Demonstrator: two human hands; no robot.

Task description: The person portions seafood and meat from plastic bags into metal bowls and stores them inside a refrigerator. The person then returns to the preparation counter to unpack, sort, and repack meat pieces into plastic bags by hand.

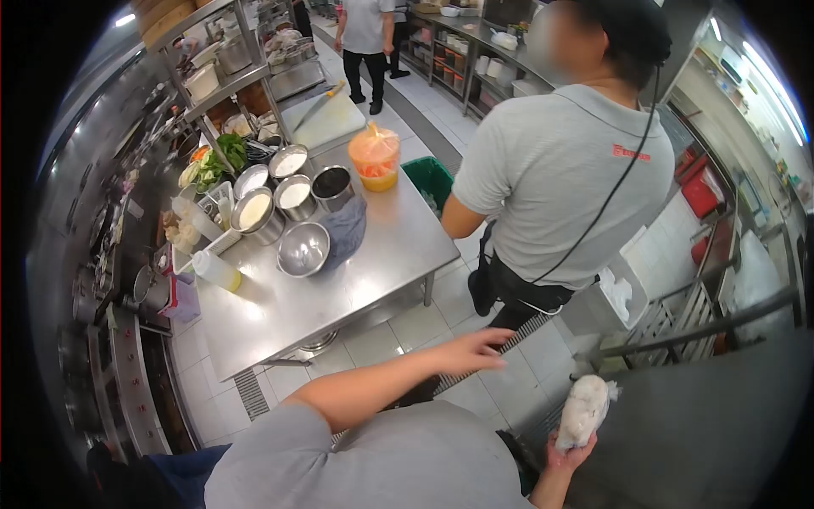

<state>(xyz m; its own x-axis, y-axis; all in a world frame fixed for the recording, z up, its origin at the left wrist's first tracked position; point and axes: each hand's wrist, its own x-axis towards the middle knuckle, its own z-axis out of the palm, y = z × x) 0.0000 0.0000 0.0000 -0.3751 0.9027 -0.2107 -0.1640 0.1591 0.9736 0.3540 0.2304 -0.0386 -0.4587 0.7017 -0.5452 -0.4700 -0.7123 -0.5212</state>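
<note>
Snugly, the right hand cradles a lumpy, plastic-wrapped bundle; left hand loosely open.

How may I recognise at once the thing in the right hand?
From the stainless-steel table, look right and down to the bare right hand. It holds an oblong, plastic-wrapped bundle. Its whitish colour sets it apart from the dark grey surface behind.
</note>
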